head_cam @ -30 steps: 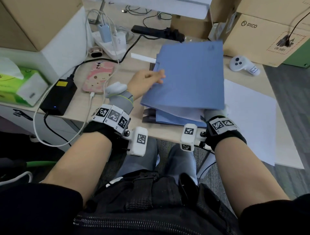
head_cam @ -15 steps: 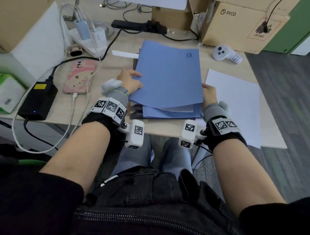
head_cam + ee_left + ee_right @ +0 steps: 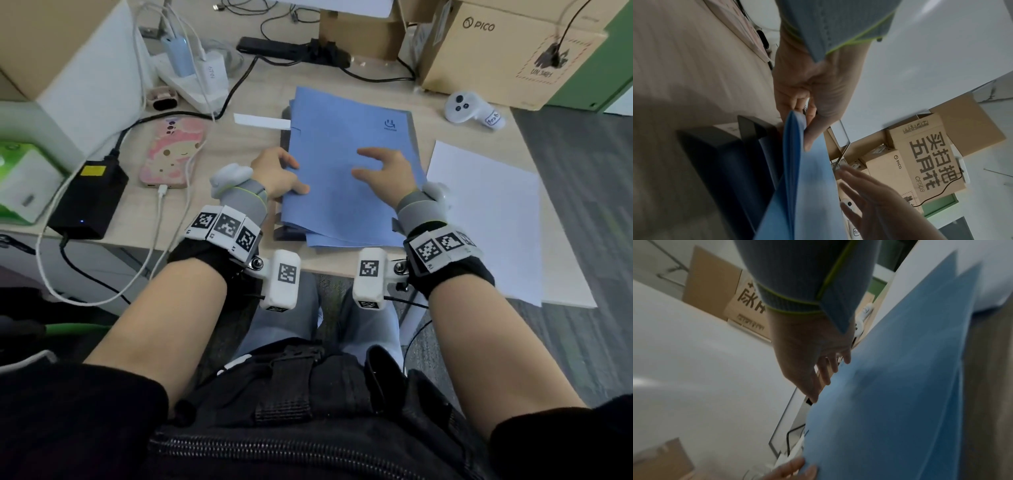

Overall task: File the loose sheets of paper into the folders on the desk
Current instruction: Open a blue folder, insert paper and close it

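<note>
Desk (image 3: 239,89): near edge visible, far side cluttered w/ boxes, cables. Blue folders (image 3: 346,164) stacked at desk centre; lower layers mostly covered by top cover, count unclear. Loose sheets (image 3: 486,219) lie flat just right of the stack, overhanging the desk edge. My left hand (image 3: 277,171) pinches the top cover's left edge, thumb on top; fingers underneath hidden in head view, seen curled in left wrist view (image 3: 807,104). My right hand (image 3: 387,171) is released, fingers spread over the cover; contact unclear, right wrist view (image 3: 813,356) blurred.
</note>
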